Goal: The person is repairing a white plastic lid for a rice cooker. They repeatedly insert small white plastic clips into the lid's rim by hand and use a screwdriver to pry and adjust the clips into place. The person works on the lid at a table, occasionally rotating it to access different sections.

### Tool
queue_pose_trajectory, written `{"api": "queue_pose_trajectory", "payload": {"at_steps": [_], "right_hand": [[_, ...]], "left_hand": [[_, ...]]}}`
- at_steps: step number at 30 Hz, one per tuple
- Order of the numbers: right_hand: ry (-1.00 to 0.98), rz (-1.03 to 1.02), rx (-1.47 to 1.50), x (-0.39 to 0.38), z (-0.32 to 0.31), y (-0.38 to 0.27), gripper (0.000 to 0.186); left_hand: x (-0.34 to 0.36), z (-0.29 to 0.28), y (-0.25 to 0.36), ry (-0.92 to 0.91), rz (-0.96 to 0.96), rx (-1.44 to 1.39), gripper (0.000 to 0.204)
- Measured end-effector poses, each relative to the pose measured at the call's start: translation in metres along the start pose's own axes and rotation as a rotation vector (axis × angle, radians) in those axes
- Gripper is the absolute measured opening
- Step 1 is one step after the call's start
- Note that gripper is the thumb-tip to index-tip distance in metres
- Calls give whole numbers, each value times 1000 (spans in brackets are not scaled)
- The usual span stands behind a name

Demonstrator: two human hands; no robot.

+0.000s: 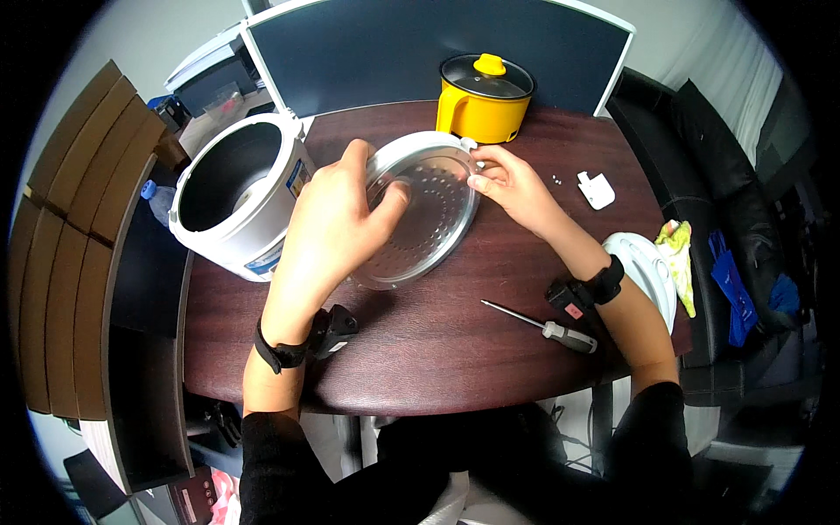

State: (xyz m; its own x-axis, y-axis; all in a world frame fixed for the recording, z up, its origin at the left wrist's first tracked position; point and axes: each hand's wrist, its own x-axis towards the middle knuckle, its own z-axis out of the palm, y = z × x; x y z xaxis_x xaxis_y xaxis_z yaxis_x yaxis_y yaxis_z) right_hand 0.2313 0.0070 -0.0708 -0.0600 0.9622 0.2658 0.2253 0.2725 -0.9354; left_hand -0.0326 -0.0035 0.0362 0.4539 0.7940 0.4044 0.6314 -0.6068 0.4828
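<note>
A round rice cooker lid (429,206) is tilted up over the table, its perforated metal inner plate facing me. My left hand (339,203) grips the lid's left side, with the thumb across the metal plate and the fingers behind the rim. At the lid's upper right edge, by a white tab (468,143), my right hand (516,185) is closed in a pinch around a small white piece (480,164) too small to name. The white rice cooker body (236,236), without a lid, stands left of my left hand, its dark interior showing.
A yellow electric pot (486,109) with a glass lid stands at the back. On the right lie a white plastic cover (597,191), tiny white bits (556,180), a white round part (643,271) and a cloth (676,262). A screwdriver (547,329) lies near the front.
</note>
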Motion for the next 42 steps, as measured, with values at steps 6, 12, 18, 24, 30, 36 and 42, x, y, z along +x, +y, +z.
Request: {"api": "queue_pose_trajectory", "payload": {"at_steps": [6,12,18,24,30,36,42], "right_hand": [[133,-225,-287,-21,9,-42,33],[120,-363,-511,-29,20,-80,33],[86,-244,-167,-19,-15,-61,33],[231,435,-500,10,-128,-3,23],[130,739,-876,5,-165,49,12],[-48,625,-1050,12,-148,61,9],[-70,428,-1193,10,-152,76,9]], "left_hand": [[2,4,2,15,25,-13,40],[0,3,1,32,135,-44,35],[1,4,2,32,139,-41,34],[-1,8,-6,71,210,-37,31],[2,13,-5,79,215,0,30],[1,10,-6,89,200,22,31],[2,8,-3,66,141,11,34]]}}
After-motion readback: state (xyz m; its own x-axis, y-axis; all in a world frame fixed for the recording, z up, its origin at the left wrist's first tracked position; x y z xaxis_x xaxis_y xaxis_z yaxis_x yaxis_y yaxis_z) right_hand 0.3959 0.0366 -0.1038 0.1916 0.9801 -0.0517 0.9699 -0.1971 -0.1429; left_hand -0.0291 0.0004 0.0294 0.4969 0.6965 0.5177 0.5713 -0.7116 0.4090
